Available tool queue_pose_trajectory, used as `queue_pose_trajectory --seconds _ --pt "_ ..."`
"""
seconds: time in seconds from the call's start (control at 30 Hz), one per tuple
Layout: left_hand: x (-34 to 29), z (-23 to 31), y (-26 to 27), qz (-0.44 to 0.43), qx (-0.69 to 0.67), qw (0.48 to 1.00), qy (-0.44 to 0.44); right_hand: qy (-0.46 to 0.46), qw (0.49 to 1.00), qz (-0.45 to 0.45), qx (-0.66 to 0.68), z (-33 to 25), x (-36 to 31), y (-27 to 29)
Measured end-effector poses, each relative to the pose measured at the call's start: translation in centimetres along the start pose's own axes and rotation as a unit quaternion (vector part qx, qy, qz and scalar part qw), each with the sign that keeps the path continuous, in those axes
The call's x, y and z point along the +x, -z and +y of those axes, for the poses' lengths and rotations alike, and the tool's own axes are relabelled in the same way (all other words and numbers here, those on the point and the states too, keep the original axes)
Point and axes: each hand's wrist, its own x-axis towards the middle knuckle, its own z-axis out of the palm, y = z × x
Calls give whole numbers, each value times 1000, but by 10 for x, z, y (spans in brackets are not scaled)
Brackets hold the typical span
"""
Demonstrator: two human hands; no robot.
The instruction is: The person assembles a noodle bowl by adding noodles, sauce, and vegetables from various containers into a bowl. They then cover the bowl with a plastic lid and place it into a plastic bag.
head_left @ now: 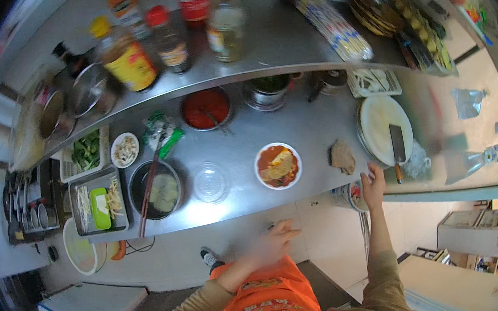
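My left hand (pixel 282 236) is in front of the orange apron, just off the counter's near edge. It is partly smeared, and I cannot make out whether its fingers hold anything. At the counter's front edge on the right, my right hand (pixel 374 187) is raised with its fingers apart, nothing seen in them. A crumpled brown cloth (pixel 342 156) lies to its left. Beyond it, a cleaver (pixel 397 143) rests on a round white cutting board (pixel 381 115). A white bowl (pixel 277 165) of red soup topped with a yellowish piece stands in the middle of the counter.
Left on the counter are a dark pot (pixel 155 192) with chopsticks across it, a clear round lid (pixel 210 182) and a tray (pixel 121 218) of ingredients. Farther back sits a red sauce pot (pixel 206 108). An overhead shelf (pixel 273 47) carries bottles and packaged skewers.
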Motion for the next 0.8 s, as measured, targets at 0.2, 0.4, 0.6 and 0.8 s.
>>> queue_pose_trajectory --seconds 0.2,0.4,0.6,0.8 --pt "-177 -19 76 30 -45 997 47 156 965 -205 46 -176 -137 -173" --pt "-378 -32 152 172 -32 973 153 387 855 -325 -113 -387 -214 -414" --pt "-518 -52 215 339 14 928 152 364 784 -430 -262 -417 -217 -495" --pt "-627 -99 301 509 26 835 208 477 834 -267 -77 -467 -232 -473"
